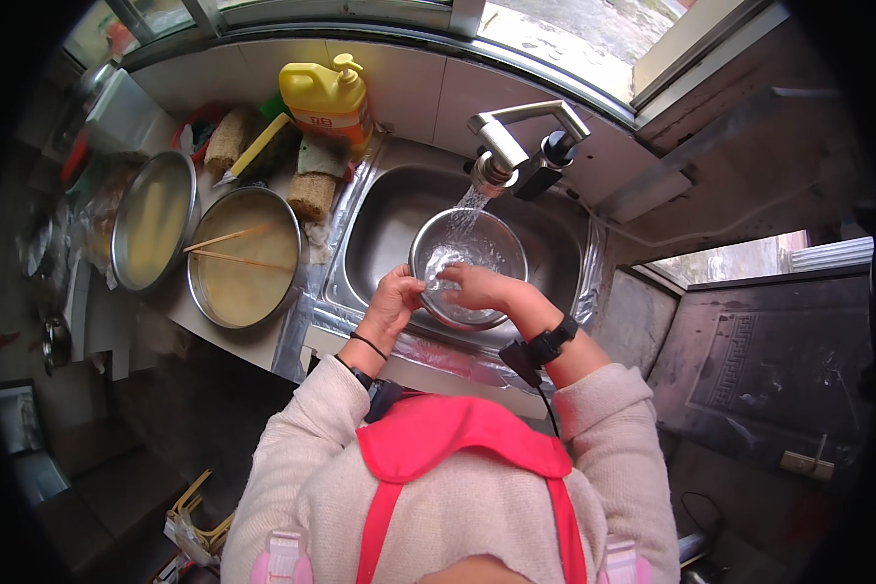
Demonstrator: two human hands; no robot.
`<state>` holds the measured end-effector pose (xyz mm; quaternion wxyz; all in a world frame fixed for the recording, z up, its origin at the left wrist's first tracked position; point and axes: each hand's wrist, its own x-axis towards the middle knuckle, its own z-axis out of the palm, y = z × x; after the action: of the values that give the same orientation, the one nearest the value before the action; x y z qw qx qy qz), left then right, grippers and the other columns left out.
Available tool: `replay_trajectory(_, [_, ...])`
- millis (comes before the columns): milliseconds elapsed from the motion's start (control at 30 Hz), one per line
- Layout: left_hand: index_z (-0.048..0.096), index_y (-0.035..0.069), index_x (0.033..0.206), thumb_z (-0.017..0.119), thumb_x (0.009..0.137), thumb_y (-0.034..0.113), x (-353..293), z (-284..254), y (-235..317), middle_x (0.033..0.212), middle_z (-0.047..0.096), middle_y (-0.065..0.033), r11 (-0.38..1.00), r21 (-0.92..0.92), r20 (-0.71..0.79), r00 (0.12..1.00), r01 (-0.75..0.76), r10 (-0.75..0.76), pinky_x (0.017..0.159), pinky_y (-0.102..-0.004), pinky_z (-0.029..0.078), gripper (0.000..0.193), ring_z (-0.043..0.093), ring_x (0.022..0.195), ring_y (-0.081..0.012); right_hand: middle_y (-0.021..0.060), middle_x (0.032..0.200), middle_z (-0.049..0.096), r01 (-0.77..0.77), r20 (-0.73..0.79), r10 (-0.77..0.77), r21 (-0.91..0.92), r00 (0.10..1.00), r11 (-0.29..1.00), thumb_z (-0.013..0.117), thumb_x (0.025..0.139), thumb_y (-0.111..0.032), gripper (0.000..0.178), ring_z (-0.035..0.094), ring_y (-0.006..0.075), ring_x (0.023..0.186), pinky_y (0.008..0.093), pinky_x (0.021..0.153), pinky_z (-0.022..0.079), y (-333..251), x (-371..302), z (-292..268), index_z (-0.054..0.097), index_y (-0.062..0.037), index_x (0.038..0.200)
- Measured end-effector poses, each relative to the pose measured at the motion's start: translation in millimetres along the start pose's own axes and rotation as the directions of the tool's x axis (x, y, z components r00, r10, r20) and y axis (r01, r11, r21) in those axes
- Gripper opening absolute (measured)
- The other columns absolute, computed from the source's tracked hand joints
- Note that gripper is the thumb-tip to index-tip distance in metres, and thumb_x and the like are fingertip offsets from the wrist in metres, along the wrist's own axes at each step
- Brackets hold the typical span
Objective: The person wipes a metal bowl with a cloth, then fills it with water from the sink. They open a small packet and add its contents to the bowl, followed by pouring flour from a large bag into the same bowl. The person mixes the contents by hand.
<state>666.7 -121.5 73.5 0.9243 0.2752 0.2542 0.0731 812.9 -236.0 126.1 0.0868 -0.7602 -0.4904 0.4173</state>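
A round metal bowl (519, 255) sits in the steel sink under the running faucet (501, 146), with water splashing inside it. At the bowl's near-left rim, my left hand (396, 300) is closed on the edge. My right hand (475, 286) reaches over the near side into the bowl. Its fingers are stretched toward the left, close to my left fingertips, at the splashing water. Glare and splashes hide whatever lies in the water beneath them.
The steel sink (372, 229) surrounds the bowl. On the left counter stand a pan of cloudy liquid (238, 282) with chopsticks (229, 237) across it and another pan (119, 243) holding pale long pieces. A yellow pump jug (323, 97) stands behind, near scrubbing brushes (311, 195).
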Motion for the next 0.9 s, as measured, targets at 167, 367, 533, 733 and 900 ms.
replay_trajectory(167, [0.052, 0.004, 0.089, 0.053, 0.067, -0.001, 1, -3, 3, 0.083, 0.058, -0.0061, 1.0, -0.004, -0.04, 0.999, 0.002, -0.002, 0.073, -0.0316, 0.049, 0.023, 0.058, 0.076, -0.0175, 0.0178, 0.115, 0.049, 0.05, 0.177, -0.033, -0.092, 0.984, 0.995, 0.051, 0.078, -0.02, 0.039, 0.048, 0.0325, 0.107, 0.0394, 0.089, 0.039, 3, 2, 11, 0.051, -0.0028, 0.112])
replay_trajectory(367, [0.052, 0.003, 0.085, 0.054, 0.066, -0.001, 3, 1, 4, 0.081, 0.058, -0.0066, 0.998, -0.053, -0.101, 0.995, -0.032, 0.026, 0.07, -0.0317, 0.049, 0.019, 0.058, 0.072, -0.0175, 0.019, 0.115, 0.052, -0.095, -0.037, 0.1, 0.121, 0.994, 0.988, 0.049, 0.082, -0.022, 0.037, 0.052, 0.032, 0.102, 0.0346, 0.089, 0.039, 1, -6, -3, 0.052, -0.004, 0.115])
replay_trajectory(533, [0.053, 0.003, 0.087, 0.054, 0.066, 0.001, 3, 0, 14, 0.083, 0.059, -0.0069, 0.996, -0.044, -0.058, 0.995, -0.078, 0.076, 0.073, -0.0334, 0.049, 0.021, 0.059, 0.075, -0.0177, 0.0161, 0.106, 0.057, 0.172, -0.434, 0.036, 0.429, 0.9, 0.887, 0.054, 0.08, -0.014, 0.029, 0.055, 0.0287, 0.097, 0.0313, 0.083, 0.043, 8, -39, -8, 0.056, -0.0017, 0.106])
replay_trajectory(733, [0.052, 0.003, 0.095, 0.052, 0.066, 0.0, 3, 3, 21, 0.089, 0.059, -0.0076, 0.993, -0.073, -0.065, 0.994, -0.089, 0.084, 0.079, -0.0359, 0.048, 0.029, 0.058, 0.085, -0.0193, 0.0135, 0.109, 0.056, 0.222, -0.798, 0.214, 0.396, 0.563, 0.891, 0.054, 0.078, -0.008, 0.027, 0.056, 0.024, 0.098, 0.0294, 0.084, 0.043, 47, -60, -4, 0.056, -0.0007, 0.104])
replay_trajectory(900, [0.052, 0.003, 0.097, 0.052, 0.067, 0.001, 4, 4, 24, 0.093, 0.059, -0.007, 0.993, -0.087, -0.031, 0.996, -0.084, 0.081, 0.079, -0.0368, 0.048, 0.031, 0.058, 0.086, -0.0197, 0.0131, 0.102, 0.059, 0.262, -0.694, 0.322, 0.595, 0.644, 0.76, 0.053, 0.08, -0.008, 0.032, 0.057, 0.0184, 0.094, 0.0273, 0.081, 0.044, 57, -60, 11, 0.052, 0.0017, 0.11])
